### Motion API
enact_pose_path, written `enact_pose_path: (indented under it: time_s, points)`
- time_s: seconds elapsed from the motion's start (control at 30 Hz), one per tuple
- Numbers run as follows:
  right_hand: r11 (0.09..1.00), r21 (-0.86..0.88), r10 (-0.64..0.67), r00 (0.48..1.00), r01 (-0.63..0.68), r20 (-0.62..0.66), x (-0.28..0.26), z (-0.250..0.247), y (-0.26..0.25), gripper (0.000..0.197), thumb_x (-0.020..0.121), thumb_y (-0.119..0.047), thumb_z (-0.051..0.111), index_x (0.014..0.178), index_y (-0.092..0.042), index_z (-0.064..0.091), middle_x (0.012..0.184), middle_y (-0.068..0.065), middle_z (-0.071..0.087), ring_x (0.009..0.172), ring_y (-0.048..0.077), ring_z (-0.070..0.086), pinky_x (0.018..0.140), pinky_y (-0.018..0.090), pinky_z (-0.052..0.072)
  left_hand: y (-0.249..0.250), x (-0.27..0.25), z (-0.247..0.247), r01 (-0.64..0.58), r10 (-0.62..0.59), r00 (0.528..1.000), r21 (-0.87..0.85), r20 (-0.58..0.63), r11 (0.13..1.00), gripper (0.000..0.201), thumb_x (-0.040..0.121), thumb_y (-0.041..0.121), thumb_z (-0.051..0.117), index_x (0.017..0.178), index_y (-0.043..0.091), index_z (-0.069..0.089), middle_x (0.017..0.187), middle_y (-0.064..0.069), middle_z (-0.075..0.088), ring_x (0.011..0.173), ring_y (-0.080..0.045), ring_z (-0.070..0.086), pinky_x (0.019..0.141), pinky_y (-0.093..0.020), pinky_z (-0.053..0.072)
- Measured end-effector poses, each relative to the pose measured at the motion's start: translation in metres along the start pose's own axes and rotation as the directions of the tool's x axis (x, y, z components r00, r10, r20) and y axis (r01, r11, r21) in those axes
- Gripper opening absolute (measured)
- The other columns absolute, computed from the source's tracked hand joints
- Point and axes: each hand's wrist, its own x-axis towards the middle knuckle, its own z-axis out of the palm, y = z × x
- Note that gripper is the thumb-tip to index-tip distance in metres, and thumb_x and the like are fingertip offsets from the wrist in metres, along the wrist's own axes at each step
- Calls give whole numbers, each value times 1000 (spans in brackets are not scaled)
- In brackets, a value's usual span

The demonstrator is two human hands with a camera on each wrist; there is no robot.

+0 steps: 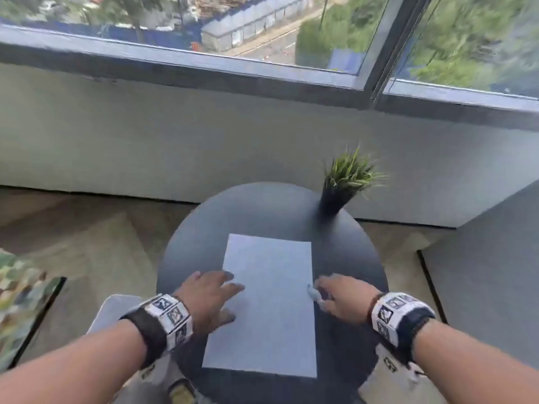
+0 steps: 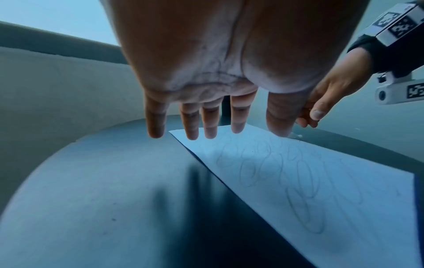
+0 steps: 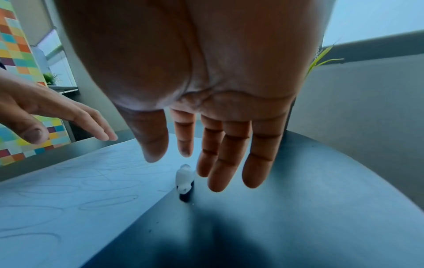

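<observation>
A white sheet of paper [image 1: 268, 304] with faint pencil loops [image 2: 298, 181] lies on a round dark table [image 1: 262, 211]. A small white eraser-like piece [image 3: 184, 178] sits at the paper's right edge [image 1: 313, 293]. My left hand [image 1: 215, 295] hovers over the paper's left edge with its fingers straight and spread [image 2: 195, 127], holding nothing. My right hand [image 1: 335, 295] hangs just above the white piece, fingers [image 3: 229, 159] straight and pointing down beside it, not gripping it.
A small potted grass plant [image 1: 344, 182] stands at the table's far right. Beyond the table are a low grey wall and a window [image 1: 204, 30]. A chair seat [image 1: 116, 310] shows under my left wrist, wood floor around.
</observation>
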Motion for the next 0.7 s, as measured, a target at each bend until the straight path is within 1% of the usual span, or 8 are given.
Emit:
enact_pose_path:
  time_s: [0.03, 0.1, 0.2, 0.3, 0.4, 0.5, 0.57, 0.7]
  points:
    - [1000, -11, 1, 998, -2, -56, 9, 6, 3, 36, 88, -52, 46, 120, -36, 47, 108, -1, 55, 101, 25, 59, 88, 38, 47, -1, 5, 4, -27, 28, 999, 9, -43, 1000, 69, 92, 60, 47, 152, 40, 19, 162, 4, 15, 147, -19, 22, 118, -45, 19]
    - [999, -37, 30, 992, -35, -121, 19, 19, 5, 38, 86, -56, 47, 118, -36, 46, 107, -1, 51, 100, 26, 58, 87, 40, 47, -2, 11, 13, -14, 18, 998, 59, -65, 998, 71, 92, 61, 47, 153, 41, 16, 162, 5, 9, 147, -19, 20, 119, -48, 16]
    - [995, -48, 77, 976, -89, -203, 25, 39, 3, 33, 88, -51, 52, 115, -32, 47, 104, -2, 46, 99, 28, 57, 80, 36, 43, 6, 9, 36, 23, -18, 995, 47, -93, 999, 77, 87, 64, 52, 152, 42, 17, 162, 6, 3, 148, -18, 18, 119, -47, 16]
    - [990, 12, 135, 937, -139, -323, 18, 53, 2, 28, 95, -49, 44, 104, -24, 49, 100, -2, 53, 89, 25, 54, 76, 34, 41, 21, 1, 56, 43, -38, 982, 23, -185, 999, 81, 85, 68, 54, 152, 41, 18, 162, 2, 6, 149, -19, 13, 119, -44, 19]
    - [983, 21, 176, 916, -181, -359, -2, 68, -8, 24, 94, -46, 47, 92, -22, 50, 101, 1, 59, 85, 25, 54, 74, 33, 43, 43, -19, 73, 78, -78, 972, -11, -222, 997, 80, 82, 71, 54, 150, 42, 22, 162, 2, 11, 148, -23, 15, 117, -46, 22]
    - [976, -26, 197, 928, -216, -317, -21, 80, -15, 24, 94, -45, 48, 90, -22, 46, 93, 0, 58, 82, 26, 56, 71, 34, 43, 59, -32, 84, 77, -78, 976, -13, -205, 997, 89, 79, 76, 53, 153, 42, 17, 163, 2, 7, 149, -23, 12, 117, -48, 21]
    - [986, -4, 157, 937, -166, -312, -34, 85, -21, 24, 94, -43, 52, 91, -20, 45, 88, 0, 60, 82, 26, 57, 68, 33, 42, 62, -40, 87, 62, -61, 979, -2, -197, 998, 98, 77, 79, 54, 155, 39, 11, 165, 3, 3, 150, -22, 7, 119, -49, 17]
    - [967, 247, 28, 937, 63, -347, -54, 90, -52, 24, 93, -45, 57, 93, -22, 51, 71, -6, 65, 64, 18, 62, 56, 28, 49, 54, -45, 95, 100, -101, 966, -18, -238, 995, 114, 64, 89, 51, 155, 37, 7, 165, 5, -1, 151, -20, -2, 118, -57, 8]
